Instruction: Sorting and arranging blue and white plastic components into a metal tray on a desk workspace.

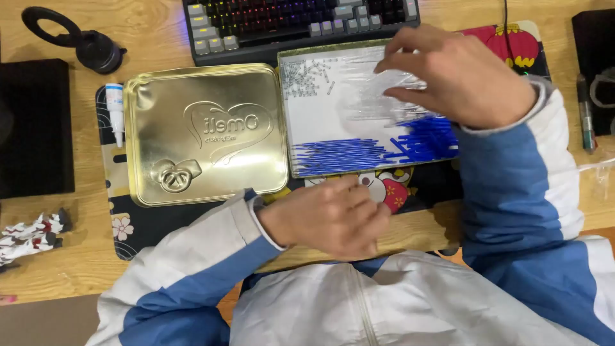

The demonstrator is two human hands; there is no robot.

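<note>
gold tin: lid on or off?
Off. The gold lid lies flat beside the open tin tray, whose inside shows blue sticks, clear tubes and small metal bits.

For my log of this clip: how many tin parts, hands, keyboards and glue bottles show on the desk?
Gold tin lid: 1
Open tin tray holding blue and clear sticks: 1
Hands: 2, left hand and right hand
Keyboard: 1
Small glue bottle: 1
Total: 6
</note>
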